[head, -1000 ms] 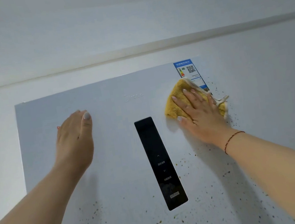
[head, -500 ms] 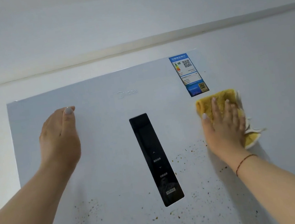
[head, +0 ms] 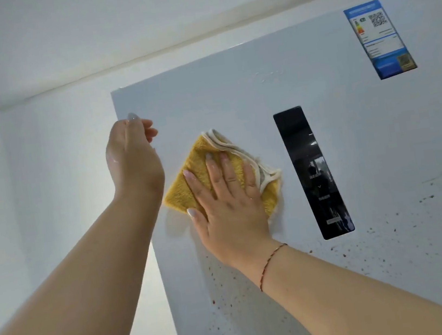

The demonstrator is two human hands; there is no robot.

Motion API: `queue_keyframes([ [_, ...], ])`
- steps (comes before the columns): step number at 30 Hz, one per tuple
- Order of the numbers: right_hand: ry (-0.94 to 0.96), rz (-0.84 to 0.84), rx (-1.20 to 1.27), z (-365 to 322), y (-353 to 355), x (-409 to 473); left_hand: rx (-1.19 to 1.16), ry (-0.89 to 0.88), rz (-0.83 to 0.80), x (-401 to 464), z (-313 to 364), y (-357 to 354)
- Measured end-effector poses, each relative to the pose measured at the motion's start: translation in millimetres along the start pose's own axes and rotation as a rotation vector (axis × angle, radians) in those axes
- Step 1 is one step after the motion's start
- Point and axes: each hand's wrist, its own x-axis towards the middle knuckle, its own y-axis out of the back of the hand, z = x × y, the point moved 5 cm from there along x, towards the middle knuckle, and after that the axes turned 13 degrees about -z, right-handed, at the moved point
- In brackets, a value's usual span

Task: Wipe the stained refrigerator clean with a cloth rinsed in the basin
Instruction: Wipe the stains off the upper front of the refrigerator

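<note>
— What was the fridge [head: 233, 103] door like?
— Smooth, pale, faintly satin, peppered with dry brown specks [head: 428, 197] low down.
— And the cloth [head: 201, 175]?
— Yellow, fluffy terry pile, with a cream stitched hem.
— The dark strip?
— A glossy black panel [head: 312, 171], mirror-like, throwing back reflections.
— The label [head: 379, 38]?
— Slick printed blue-and-white paper or film.

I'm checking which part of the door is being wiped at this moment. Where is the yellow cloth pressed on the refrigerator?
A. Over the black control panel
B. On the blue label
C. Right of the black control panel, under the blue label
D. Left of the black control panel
D: the right hand presses the yellow cloth flat on the refrigerator, left of the black control panel.
</note>
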Motion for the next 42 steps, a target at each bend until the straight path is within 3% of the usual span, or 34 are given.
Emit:
queue_keyframes([
  [5, 0.353, -0.112, -0.084, -41, -19, -14, 0.03, -0.004, -0.015, -9, -5, 2],
  [9, 0.65, -0.167, -0.185, -33, -27, -44, 0.027, -0.013, -0.026, -20, -6, -9],
  [14, 0.69, -0.07, -0.202, 29, -14, -63, 0.053, -0.062, -0.07, -29, -4, -32],
  [21, 0.411, 0.043, -0.225, 149, 21, -71, 0.01, -0.07, -0.114, -36, -4, -74],
  [27, -0.011, -0.005, -0.239, 258, 42, -84, 0.012, -0.066, -0.194, -49, -2, -120],
  [31, -0.366, -0.005, -0.078, 312, 53, -101, 0.006, -0.045, -0.22, -55, -5, -136],
  [37, -0.803, 0.125, 0.146, 307, 34, -131, 0.023, -0.004, -0.226, -58, -9, -141],
  [42, -0.877, 0.104, 0.203, 264, 19, -124, 0.056, -0.008, -0.22, -56, -5, -133],
])
